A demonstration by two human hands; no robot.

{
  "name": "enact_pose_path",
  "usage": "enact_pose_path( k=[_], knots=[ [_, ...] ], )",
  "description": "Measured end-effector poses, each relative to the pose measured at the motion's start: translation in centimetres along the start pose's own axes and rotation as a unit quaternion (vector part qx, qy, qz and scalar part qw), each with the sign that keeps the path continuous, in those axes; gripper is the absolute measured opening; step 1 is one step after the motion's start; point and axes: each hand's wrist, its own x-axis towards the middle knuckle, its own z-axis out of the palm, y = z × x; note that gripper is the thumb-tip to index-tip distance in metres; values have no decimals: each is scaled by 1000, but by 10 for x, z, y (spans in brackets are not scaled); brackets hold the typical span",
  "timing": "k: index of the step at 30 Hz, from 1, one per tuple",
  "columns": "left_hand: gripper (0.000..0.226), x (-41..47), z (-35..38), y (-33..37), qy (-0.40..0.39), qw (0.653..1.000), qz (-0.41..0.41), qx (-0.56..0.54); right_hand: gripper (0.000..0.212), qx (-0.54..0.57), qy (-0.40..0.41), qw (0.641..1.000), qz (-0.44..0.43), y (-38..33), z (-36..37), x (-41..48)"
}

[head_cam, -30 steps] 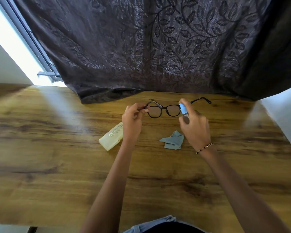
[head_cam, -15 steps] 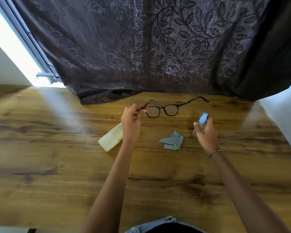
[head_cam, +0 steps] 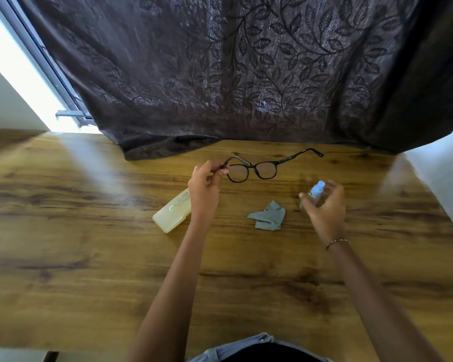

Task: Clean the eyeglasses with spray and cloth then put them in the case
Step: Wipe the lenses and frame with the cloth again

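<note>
Left hand [head_cam: 204,190] grip pinched on eyeglasses [head_cam: 256,169] at centre frame — right hand [head_cam: 324,205] grip loosely wrapped around spray bottle [head_cam: 313,194], centre right.

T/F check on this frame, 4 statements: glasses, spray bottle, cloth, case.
1. The left hand holds the eyeglasses by one end of the frame. True.
2. The spray bottle stands alone on the table. False: the right hand is around it.
3. The cloth is draped over the lenses. False: it lies crumpled on the table, between the hands.
4. The case lies closed on the table. True.
</note>
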Motion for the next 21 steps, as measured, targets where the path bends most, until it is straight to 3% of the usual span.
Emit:
enact_pose_path(
  k=[2,3,4,6,8,10,16,21],
  knots=[
    [12,0,0,0,3,1000,-5,-2,38,-44,101,989,-95,-9,-3,-10],
    [12,1,0,-1,5,1000,-7,0,25,-73,111,979,-155,-15,-4,-14],
    [12,1,0,-1,7,1000,-9,1,15,-106,76,970,-205,-20,-3,-17],
    [13,1,0,-1,6,1000,-11,0,8,-176,-80,952,-239,-23,5,-16],
    [13,2,-1,-2,4,1000,-11,2,17,-222,-223,923,-220,-19,15,-11],
    [12,2,-2,-3,3,1000,-12,6,29,-237,-286,906,-204,-15,25,-8],
    [13,2,-6,-5,9,1000,-8,10,18,-276,-312,893,-172,-18,37,-7],
    [13,2,-7,-4,9,1000,-11,6,14,-120,-290,945,-95,-27,29,-9]
  ],
)
